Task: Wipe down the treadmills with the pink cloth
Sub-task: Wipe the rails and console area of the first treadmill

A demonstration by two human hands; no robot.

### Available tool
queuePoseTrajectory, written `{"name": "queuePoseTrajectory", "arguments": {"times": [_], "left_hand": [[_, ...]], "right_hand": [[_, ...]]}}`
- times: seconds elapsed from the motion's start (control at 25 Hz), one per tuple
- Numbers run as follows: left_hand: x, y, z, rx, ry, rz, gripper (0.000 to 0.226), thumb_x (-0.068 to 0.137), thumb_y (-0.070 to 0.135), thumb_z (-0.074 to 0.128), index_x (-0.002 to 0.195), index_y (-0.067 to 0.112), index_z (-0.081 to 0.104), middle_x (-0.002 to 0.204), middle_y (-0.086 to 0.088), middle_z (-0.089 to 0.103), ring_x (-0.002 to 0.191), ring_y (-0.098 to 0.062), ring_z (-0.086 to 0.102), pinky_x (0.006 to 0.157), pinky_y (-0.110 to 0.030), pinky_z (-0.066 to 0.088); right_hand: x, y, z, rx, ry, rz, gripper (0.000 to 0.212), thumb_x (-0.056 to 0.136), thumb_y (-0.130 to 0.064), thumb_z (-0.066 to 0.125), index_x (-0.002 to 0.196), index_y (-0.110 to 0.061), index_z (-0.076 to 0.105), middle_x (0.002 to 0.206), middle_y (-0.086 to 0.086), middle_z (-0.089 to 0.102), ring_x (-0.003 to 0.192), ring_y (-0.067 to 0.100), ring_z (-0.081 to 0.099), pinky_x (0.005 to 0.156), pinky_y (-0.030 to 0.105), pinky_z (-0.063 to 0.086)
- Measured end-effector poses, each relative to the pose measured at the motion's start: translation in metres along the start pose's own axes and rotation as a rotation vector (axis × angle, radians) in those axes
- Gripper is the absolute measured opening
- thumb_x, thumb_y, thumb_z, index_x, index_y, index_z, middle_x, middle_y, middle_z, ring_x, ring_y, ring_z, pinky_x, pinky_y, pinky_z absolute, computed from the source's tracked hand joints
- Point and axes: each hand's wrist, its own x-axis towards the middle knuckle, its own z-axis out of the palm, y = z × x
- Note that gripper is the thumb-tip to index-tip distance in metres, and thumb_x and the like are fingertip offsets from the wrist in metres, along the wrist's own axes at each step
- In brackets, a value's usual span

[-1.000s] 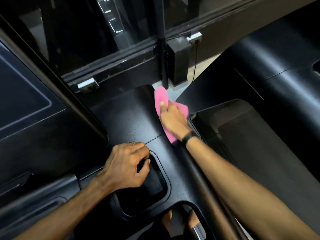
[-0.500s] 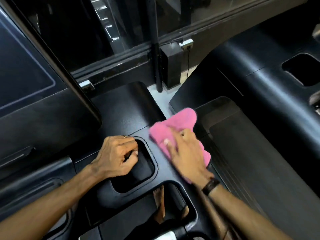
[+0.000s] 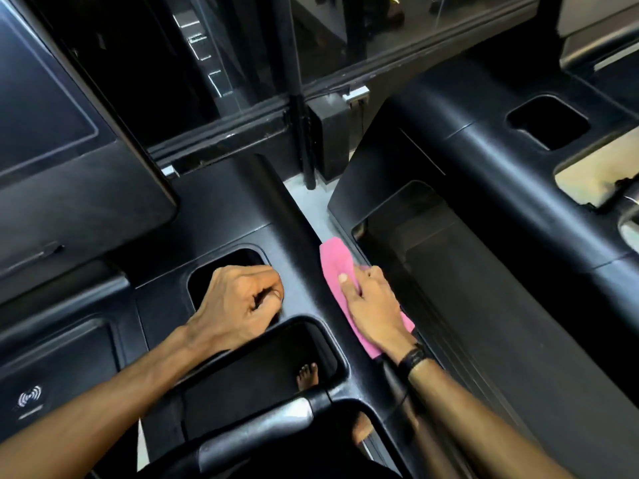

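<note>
Two black treadmill consoles stood side by side, a strip of pale floor [image 3: 313, 205] showing between them. The near treadmill console [image 3: 238, 209] had a cup recess [image 3: 224, 267] beside the left hand and a larger opening below it, through which a bare foot [image 3: 307, 375] showed. A grey-and-black handlebar [image 3: 256, 430] crossed the bottom of the view. The neighbouring treadmill [image 3: 484, 188] lay to the right, its belt dark, with its own recess [image 3: 548, 121] farther back.

Left hand [image 3: 238, 305] rested on the console at the recess edge, fingers curled loosely inward, nothing visibly held. Right hand [image 3: 375, 311] lay flat, palm down, fingers extended and pressing the pink cloth [image 3: 333, 267] against the console's right edge. The cloth stuck out beyond the fingertips and at the wrist. A black wristband [image 3: 413, 357] sat on the right wrist.
</note>
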Motion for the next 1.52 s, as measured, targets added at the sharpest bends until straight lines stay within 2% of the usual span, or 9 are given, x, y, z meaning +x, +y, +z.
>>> {"name": "queuePoseTrajectory", "arguments": {"times": [0.28,0.44,0.68,0.92,1.0,1.08,1.2,1.4,1.52], "left_hand": [[-0.034,0.038,0.017,-0.023,0.018,-0.080,0.023,0.075,0.018,0.045,0.065,0.014,0.065,0.063,0.010,0.061,0.052,0.000,0.046,0.054,-0.012,0.033],[-0.052,0.044,0.009,-0.017,0.081,-0.129,0.025,0.075,0.020,0.042,0.067,0.016,0.066,0.064,0.012,0.063,0.055,0.011,0.045,0.056,-0.006,0.031],[-0.113,0.044,-0.018,0.021,0.260,-0.181,0.025,0.075,0.021,0.043,0.067,0.016,0.066,0.063,0.009,0.063,0.054,-0.004,0.048,0.054,-0.027,0.042],[-0.196,0.054,-0.035,0.080,0.435,-0.251,0.022,0.076,0.016,0.043,0.066,0.013,0.063,0.061,0.008,0.058,0.054,-0.008,0.044,0.053,-0.032,0.042],[-0.215,0.056,-0.036,0.125,0.476,-0.261,0.021,0.075,0.016,0.044,0.066,0.013,0.063,0.061,0.007,0.057,0.054,-0.015,0.048,0.054,-0.034,0.043],[-0.228,0.057,-0.039,0.159,0.521,-0.272,0.021,0.075,0.015,0.044,0.066,0.012,0.063,0.061,0.005,0.057,0.055,-0.020,0.050,0.055,-0.035,0.043],[-0.234,0.058,-0.042,0.210,0.566,-0.276,0.020,0.076,0.014,0.045,0.068,0.011,0.063,0.062,0.005,0.057,0.055,-0.019,0.048,0.054,-0.035,0.042],[-0.235,0.059,-0.041,0.310,0.618,-0.317,0.019,0.075,0.013,0.047,0.068,0.011,0.064,0.061,0.004,0.057,0.056,-0.019,0.046,0.056,-0.034,0.038],[-0.237,0.058,-0.038,0.396,0.623,-0.321,0.019,0.076,0.011,0.048,0.069,0.010,0.065,0.063,0.001,0.058,0.056,-0.024,0.048,0.057,-0.037,0.039]], "right_hand": [[-0.082,0.017,-0.006,-0.131,0.118,-0.271,0.062,0.096,-0.059,0.026,0.150,-0.032,0.044,0.102,-0.006,0.039,0.099,0.013,0.042,0.083,0.032,0.044],[-0.112,0.018,-0.002,-0.262,0.174,-0.446,0.052,0.101,-0.050,0.033,0.143,-0.027,0.053,0.100,-0.007,0.040,0.093,0.017,0.047,0.078,0.035,0.048],[-0.157,-0.014,0.024,-0.366,0.017,-0.951,0.049,0.105,-0.049,0.036,0.146,-0.025,0.049,0.102,-0.001,0.048,0.089,0.020,0.047,0.078,0.039,0.044],[-0.145,-0.013,0.037,-0.692,0.017,-0.908,0.115,0.070,-0.088,0.054,0.155,-0.015,0.029,0.137,0.012,0.049,0.126,0.028,0.047,0.110,0.043,0.032],[-0.134,-0.026,0.049,-0.815,0.044,-0.903,0.095,0.067,-0.074,0.067,0.142,-0.023,0.039,0.109,0.003,0.064,0.097,0.023,0.063,0.086,0.035,0.044],[-0.118,-0.054,0.042,-0.844,-0.143,-0.885,0.067,0.066,-0.063,0.071,0.119,-0.033,0.043,0.085,-0.005,0.067,0.074,0.017,0.065,0.068,0.031,0.044],[-0.106,-0.081,0.028,-0.842,-0.456,-0.701,0.053,0.060,-0.060,0.074,0.100,-0.031,0.055,0.076,-0.007,0.066,0.067,0.013,0.060,0.065,0.026,0.041],[-0.133,-0.038,0.062,-0.752,0.061,-0.897,0.024,0.067,-0.032,0.066,0.090,-0.025,0.058,0.064,-0.009,0.058,0.053,0.015,0.058,0.052,0.032,0.048],[-0.113,-0.063,0.045,-0.863,-0.247,-0.823,0.033,0.067,-0.044,0.066,0.095,-0.030,0.055,0.073,-0.007,0.065,0.067,0.018,0.064,0.064,0.030,0.048]]}}
